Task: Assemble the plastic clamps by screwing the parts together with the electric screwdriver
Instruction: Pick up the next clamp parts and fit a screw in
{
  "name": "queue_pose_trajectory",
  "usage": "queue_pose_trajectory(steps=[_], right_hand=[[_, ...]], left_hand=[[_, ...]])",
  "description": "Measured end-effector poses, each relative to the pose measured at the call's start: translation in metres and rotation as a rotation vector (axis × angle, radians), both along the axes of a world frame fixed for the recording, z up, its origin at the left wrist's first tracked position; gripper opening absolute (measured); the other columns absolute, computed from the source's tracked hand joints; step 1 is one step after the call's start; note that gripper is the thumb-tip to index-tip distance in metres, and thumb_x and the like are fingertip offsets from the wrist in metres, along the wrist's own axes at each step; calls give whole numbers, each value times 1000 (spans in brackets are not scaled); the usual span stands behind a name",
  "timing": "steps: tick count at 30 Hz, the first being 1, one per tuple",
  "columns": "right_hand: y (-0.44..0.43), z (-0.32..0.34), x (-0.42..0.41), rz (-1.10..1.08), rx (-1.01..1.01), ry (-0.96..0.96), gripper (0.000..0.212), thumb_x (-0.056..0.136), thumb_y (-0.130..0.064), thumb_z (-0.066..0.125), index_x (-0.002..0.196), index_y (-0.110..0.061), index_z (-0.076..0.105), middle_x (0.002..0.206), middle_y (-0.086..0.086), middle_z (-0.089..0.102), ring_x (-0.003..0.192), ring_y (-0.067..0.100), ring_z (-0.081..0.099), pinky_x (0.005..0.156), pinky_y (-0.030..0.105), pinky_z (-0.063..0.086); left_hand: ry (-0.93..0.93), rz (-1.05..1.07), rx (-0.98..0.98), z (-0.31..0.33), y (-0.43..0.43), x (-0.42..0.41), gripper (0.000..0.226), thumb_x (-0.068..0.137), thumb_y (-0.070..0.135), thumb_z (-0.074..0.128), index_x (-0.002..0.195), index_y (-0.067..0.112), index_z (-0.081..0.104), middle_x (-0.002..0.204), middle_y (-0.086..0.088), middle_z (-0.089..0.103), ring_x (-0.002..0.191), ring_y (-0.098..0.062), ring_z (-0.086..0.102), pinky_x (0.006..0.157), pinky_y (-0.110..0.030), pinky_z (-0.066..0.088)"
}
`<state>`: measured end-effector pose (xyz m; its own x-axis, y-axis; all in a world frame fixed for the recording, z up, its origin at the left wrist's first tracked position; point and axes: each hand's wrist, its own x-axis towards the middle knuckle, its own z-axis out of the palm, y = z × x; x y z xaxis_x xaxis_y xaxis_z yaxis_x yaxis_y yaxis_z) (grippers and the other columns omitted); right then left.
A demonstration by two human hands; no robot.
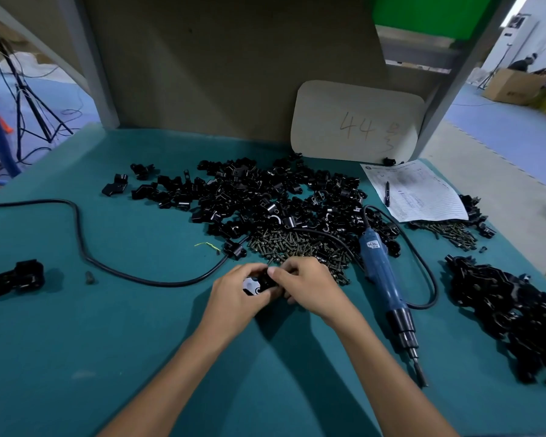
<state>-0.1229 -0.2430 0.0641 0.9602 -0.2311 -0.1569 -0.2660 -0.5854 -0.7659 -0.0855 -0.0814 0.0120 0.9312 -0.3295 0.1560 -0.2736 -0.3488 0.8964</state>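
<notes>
Both hands meet at the middle of the teal table (76, 357). My left hand (237, 294) grips a black plastic clamp part (259, 283) from the left. My right hand (309, 287) pinches the same part from the right, thumb on top. Behind them lies a pile of dark screws (300, 244), and farther back a big heap of loose black clamp parts (265, 197). The blue electric screwdriver (382, 275) lies on the table right of my right hand, bit pointing toward me, with no hand on it.
A black cable (82, 244) loops across the left of the table. A pile of black clamps (511, 316) sits at the right, a black piece (16, 279) at far left. A paper form with a pen (416, 190) and a second screw pile (454, 233) lie at back right.
</notes>
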Motion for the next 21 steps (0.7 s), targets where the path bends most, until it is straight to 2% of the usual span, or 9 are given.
queue_pose_trajectory(steps=[2,4,5,8,12,17,21], right_hand=[[-3,2,-1,18,19,38,28,96,-44,63,82,-22,71,75,4,74,70,22,73,69,49,63],[-11,5,-2,22,35,54,27,99,-40,62,84,-21,74,76,0,73,71,18,72,73,47,63],[-18,6,-2,9,-26,38,24,99,-38,61,88,-21,75,79,-2,73,77,18,71,77,44,62],[-39,9,-4,-3,-371,-12,15,99,-31,63,106,-24,74,96,-6,71,97,17,66,87,36,55],[-34,-5,-7,93,-501,-3,22,98,-28,66,118,-21,70,111,0,65,104,21,64,88,33,51],[-22,-16,-4,40,-620,-55,26,101,-33,60,121,-16,62,113,6,59,99,31,63,76,36,45],[-15,-19,-1,80,-785,-66,9,103,-12,56,111,-11,57,108,8,62,94,30,64,68,31,36]], left_hand=[[6,39,-32,1,0,0,26,79,33,83,104,32,76,99,18,71,93,3,65,80,-16,51],[12,73,-64,2,1,0,20,78,33,83,97,32,77,95,18,72,90,5,65,76,-9,47],[28,82,-72,3,1,-1,18,79,34,82,96,33,77,94,19,72,89,6,64,75,-7,46],[38,87,-40,3,0,0,16,83,38,77,98,32,74,95,20,70,89,8,62,74,-7,45],[-35,23,61,0,-3,1,14,88,39,70,99,32,63,96,16,62,90,6,55,73,-9,40],[-41,4,65,-4,-2,2,17,90,41,68,102,31,59,98,15,61,93,4,55,72,-8,40],[-27,-16,67,-7,-1,3,19,90,45,67,103,36,57,100,18,61,94,5,55,74,-14,45]])
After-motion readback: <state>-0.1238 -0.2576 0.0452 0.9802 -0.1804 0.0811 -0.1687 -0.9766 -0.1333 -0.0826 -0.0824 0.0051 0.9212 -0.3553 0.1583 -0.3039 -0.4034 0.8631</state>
